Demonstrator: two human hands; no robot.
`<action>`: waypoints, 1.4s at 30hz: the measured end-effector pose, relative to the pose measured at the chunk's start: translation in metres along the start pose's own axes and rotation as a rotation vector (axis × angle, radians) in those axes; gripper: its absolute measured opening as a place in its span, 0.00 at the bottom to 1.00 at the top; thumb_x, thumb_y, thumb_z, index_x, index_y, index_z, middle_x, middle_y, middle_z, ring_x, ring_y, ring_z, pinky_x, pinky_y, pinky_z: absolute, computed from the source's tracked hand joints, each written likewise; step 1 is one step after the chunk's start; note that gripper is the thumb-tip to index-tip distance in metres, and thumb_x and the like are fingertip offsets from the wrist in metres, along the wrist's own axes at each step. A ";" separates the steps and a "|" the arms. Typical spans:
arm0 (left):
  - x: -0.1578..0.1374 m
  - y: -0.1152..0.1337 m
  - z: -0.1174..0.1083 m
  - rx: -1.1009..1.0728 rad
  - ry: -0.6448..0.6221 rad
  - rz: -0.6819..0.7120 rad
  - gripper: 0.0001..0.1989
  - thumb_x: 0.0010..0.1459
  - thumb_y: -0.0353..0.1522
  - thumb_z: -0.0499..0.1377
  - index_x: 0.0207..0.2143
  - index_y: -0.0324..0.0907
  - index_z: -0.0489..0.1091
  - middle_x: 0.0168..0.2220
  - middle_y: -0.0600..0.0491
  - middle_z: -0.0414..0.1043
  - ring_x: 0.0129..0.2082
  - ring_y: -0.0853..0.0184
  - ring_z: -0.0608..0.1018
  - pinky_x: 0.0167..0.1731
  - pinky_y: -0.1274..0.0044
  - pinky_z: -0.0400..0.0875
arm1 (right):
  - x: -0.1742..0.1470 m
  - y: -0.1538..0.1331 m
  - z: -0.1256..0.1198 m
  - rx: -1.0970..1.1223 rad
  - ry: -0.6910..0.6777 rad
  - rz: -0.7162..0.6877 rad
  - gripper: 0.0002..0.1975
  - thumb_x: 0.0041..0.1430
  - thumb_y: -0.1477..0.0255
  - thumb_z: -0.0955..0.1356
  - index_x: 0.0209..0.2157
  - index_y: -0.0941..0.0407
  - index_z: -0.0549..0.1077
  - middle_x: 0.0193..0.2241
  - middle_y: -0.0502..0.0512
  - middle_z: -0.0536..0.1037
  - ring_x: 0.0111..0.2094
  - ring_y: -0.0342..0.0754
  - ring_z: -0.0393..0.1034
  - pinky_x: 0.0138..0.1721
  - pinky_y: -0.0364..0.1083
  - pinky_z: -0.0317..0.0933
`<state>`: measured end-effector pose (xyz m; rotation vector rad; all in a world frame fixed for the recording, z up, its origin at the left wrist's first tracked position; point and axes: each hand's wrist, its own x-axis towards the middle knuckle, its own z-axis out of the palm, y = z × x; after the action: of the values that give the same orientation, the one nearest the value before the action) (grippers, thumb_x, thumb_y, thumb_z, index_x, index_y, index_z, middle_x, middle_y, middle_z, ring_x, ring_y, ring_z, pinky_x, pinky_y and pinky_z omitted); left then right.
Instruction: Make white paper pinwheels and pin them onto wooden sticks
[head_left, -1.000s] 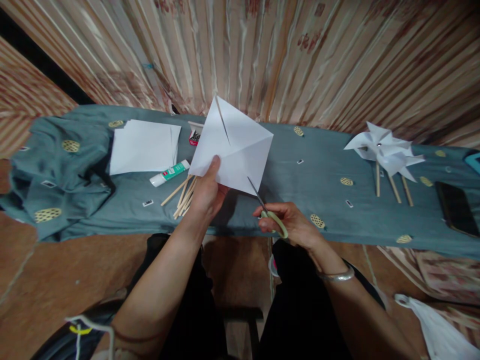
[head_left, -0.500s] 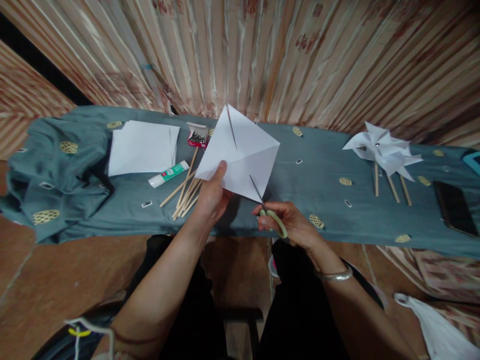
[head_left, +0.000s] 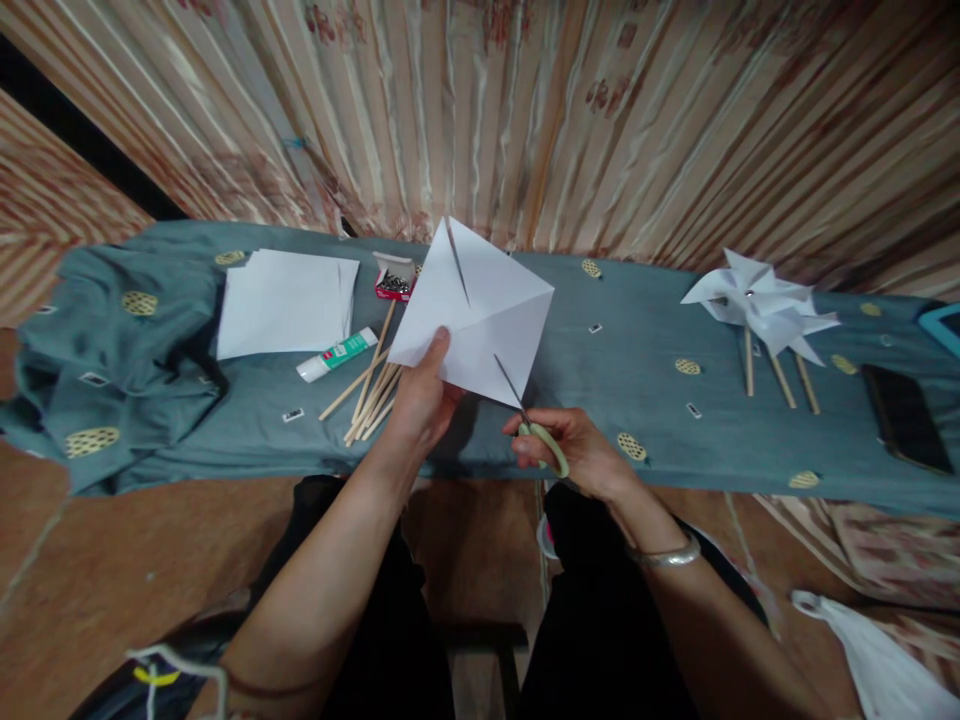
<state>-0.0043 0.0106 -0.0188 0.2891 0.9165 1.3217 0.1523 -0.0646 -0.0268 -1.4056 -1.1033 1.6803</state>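
Note:
A square sheet of white paper [head_left: 499, 290], creased across the middle, is pinched by my left hand [head_left: 425, 395] at its lower left edge, thumb on top. One slit runs inward from its top corner. My right hand [head_left: 559, 440] grips scissors [head_left: 544, 445] with pale green handles. Their blade lies across the paper's lower corner, pointing up and left toward the middle; the other blade is hidden beneath the sheet. Below the paper's left side, several wooden sticks [head_left: 369, 400] lie close to my left hand.
On the green cloth [head_left: 600, 370] lie a paper stack [head_left: 289, 300], a glue tube [head_left: 337, 355] and a red box [head_left: 394, 278] of small metal pieces. To the right are paper pinwheels [head_left: 757, 295] on sticks and a dark phone [head_left: 907, 415]. A pleated curtain [head_left: 495, 120] hangs behind.
Very little differs. The paper and scissors have shifted slightly left in the view, and the scissors still lie in the lower corner. Both hands keep their holds.

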 end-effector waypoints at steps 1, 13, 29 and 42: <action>0.000 0.000 0.000 -0.003 -0.001 0.002 0.13 0.61 0.28 0.58 0.49 0.41 0.71 0.40 0.51 0.80 0.36 0.67 0.82 0.45 0.75 0.76 | 0.000 0.000 0.000 -0.003 0.001 -0.003 0.23 0.36 0.55 0.78 0.28 0.58 0.76 0.18 0.46 0.73 0.19 0.38 0.66 0.23 0.40 0.61; -0.006 -0.004 0.002 -0.004 -0.023 -0.052 0.12 0.60 0.27 0.59 0.47 0.39 0.72 0.37 0.51 0.80 0.31 0.70 0.81 0.42 0.77 0.76 | 0.002 0.001 0.000 -0.049 0.018 0.001 0.25 0.37 0.54 0.78 0.30 0.59 0.77 0.18 0.47 0.73 0.21 0.41 0.67 0.23 0.43 0.61; -0.008 -0.007 0.002 0.016 -0.044 -0.047 0.12 0.59 0.27 0.60 0.47 0.40 0.72 0.37 0.52 0.80 0.38 0.65 0.82 0.47 0.73 0.76 | 0.004 0.001 0.001 0.001 0.057 0.018 0.25 0.33 0.54 0.79 0.29 0.58 0.78 0.17 0.48 0.73 0.20 0.41 0.65 0.22 0.42 0.56; -0.008 -0.007 0.001 0.017 -0.061 -0.051 0.15 0.59 0.27 0.61 0.49 0.41 0.71 0.37 0.52 0.80 0.34 0.67 0.82 0.44 0.75 0.77 | 0.005 0.006 0.001 0.026 0.063 0.005 0.22 0.33 0.57 0.79 0.27 0.58 0.78 0.18 0.47 0.72 0.20 0.41 0.66 0.23 0.42 0.59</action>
<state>0.0017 0.0016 -0.0197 0.3155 0.8790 1.2523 0.1506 -0.0628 -0.0339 -1.4365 -1.0405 1.6369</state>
